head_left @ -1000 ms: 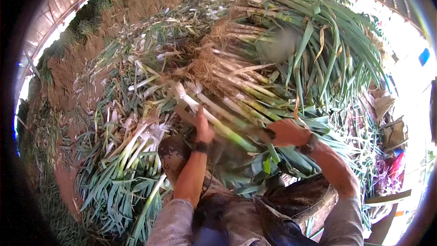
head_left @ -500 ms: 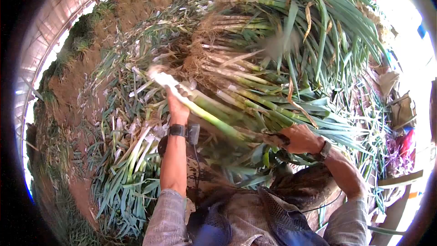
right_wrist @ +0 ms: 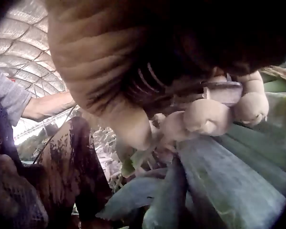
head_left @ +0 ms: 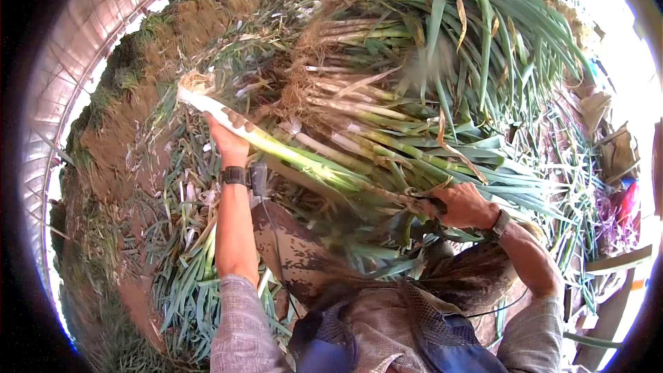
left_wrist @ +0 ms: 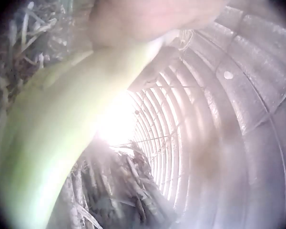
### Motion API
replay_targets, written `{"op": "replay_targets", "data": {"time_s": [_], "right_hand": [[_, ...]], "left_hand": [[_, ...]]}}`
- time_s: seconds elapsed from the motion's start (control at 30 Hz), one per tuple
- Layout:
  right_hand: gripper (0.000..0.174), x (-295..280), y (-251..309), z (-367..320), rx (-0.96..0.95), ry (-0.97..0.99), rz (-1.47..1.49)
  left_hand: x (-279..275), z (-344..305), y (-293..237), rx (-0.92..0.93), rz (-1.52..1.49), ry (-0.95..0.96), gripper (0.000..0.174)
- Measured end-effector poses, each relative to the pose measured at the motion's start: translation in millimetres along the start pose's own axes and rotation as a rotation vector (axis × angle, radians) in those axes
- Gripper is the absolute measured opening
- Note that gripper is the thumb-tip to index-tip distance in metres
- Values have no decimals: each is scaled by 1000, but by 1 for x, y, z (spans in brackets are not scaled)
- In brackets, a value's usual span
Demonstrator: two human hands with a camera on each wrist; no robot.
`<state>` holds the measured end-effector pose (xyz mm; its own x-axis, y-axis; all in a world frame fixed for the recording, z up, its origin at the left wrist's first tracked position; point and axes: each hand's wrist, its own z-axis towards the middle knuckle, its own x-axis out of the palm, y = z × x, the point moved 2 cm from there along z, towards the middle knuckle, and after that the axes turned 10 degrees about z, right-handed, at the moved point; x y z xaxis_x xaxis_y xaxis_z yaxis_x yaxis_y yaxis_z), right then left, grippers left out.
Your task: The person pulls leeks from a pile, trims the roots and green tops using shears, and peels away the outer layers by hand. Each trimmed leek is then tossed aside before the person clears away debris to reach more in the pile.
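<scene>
In the head view my left hand grips the white shaft of a long leek near its roots, fingertips curled over the top. The leek slants down to my right hand, whose fingers close round its brownish outer layers at the leafy end, along with something dark. The left wrist view shows the pale green shaft blurred under my left hand. In the right wrist view the fingers of my right hand curl over dark and papery material, above broad green leaves; what the palm holds is partly hidden.
A large heap of rooted leeks lies beyond the hands. Peeled leeks lie at the lower left among scraps. My camouflage-patterned knee is below the held leek; a wooden piece stands at the right.
My left hand has moved left and away from the right hand, with the leek's root end. My right hand has shifted slightly right. The heap sits slightly differently in view.
</scene>
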<state>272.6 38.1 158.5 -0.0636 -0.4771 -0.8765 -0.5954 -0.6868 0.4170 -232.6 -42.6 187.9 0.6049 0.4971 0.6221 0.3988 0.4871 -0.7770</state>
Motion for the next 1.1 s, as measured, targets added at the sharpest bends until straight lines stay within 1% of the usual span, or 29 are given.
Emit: {"op": "replay_targets", "data": {"time_s": [0.07, 0.1, 0.13, 0.2, 0.3, 0.37, 0.4, 0.47, 0.53, 0.6, 0.67, 0.7, 0.73, 0.77, 0.8, 0.87, 0.9, 0.93, 0.97, 1.0, 1.03, 1.07, 1.1], "right_hand": [[37, 4, -5, 3, -59, -64, 45], [37, 3, -4, 4, -59, -70, 50], [35, 1, -3, 4, -50, -54, 20], [33, -1, 1, 7, -47, -41, -5], [27, 0, 4, 10, -8, -36, 6], [29, -1, 7, 12, -82, -169, 20], [29, -2, 9, 13, -86, -173, 27], [34, -6, 16, 14, -125, -170, 86], [37, -2, 16, 21, -125, -177, 83], [39, -3, 21, 23, -118, -185, 82], [36, -12, 34, 23, -188, -214, 88], [36, -12, 36, 26, -187, -217, 94], [34, -11, 37, 30, -150, -160, 72], [32, -9, 37, 32, -112, -100, 48], [32, -6, 35, 36, -112, -100, 52], [29, 3, 31, 46, -122, -97, 75], [28, 3, 32, 48, -109, -113, 101], [28, 5, 32, 50, -112, -110, 101], [28, 6, 32, 53, -111, -121, 117], [27, 7, 30, 54, -109, -132, 131], [27, 10, 27, 56, -105, -128, 127], [27, 13, 23, 57, -115, -148, 138], [27, 14, 19, 55, -123, -165, 147]], "left_hand": [[4, 3, -15, 17, 38, -5, 54], [4, 5, -21, 32, 47, 49, 56], [2, 6, -24, 72, 69, 20, 57], [0, 5, -34, 60, 28, 51, 56], [-3, 3, -48, 104, 110, -97, 57], [-5, 3, -55, 117, 116, -94, 57], [-8, 5, -58, 128, 117, -92, 58], [-12, 8, -57, 115, 106, -74, 57], [-14, 10, -56, 127, 55, -84, 55], [-12, 3, -55, 132, 54, -212, 52], [-13, -1, -53, 139, 81, -298, 51], [-18, -1, -52, 110, 100, -313, 51], [-23, -3, -49, 118, 79, -280, 52], [-28, -2, -45, 131, 116, -371, 50], [-31, -2, -38, 145, 152, -461, 48], [-44, 1, -13, 140, 280, -321, 43], [-46, -2, 3, -78, 259, -155, 43], [-38, -12, 25, -52, 373, -74, 43], [-31, -10, 47, -273, 462, -8, 41], [-11, -29, 61, -342, 585, -71, 40], [-16, -35, 85, -436, 564, -77, 44], [-12, -42, 106, -444, 605, -108, 42], [-14, -46, 122, -500, 586, -82, 46]]}}
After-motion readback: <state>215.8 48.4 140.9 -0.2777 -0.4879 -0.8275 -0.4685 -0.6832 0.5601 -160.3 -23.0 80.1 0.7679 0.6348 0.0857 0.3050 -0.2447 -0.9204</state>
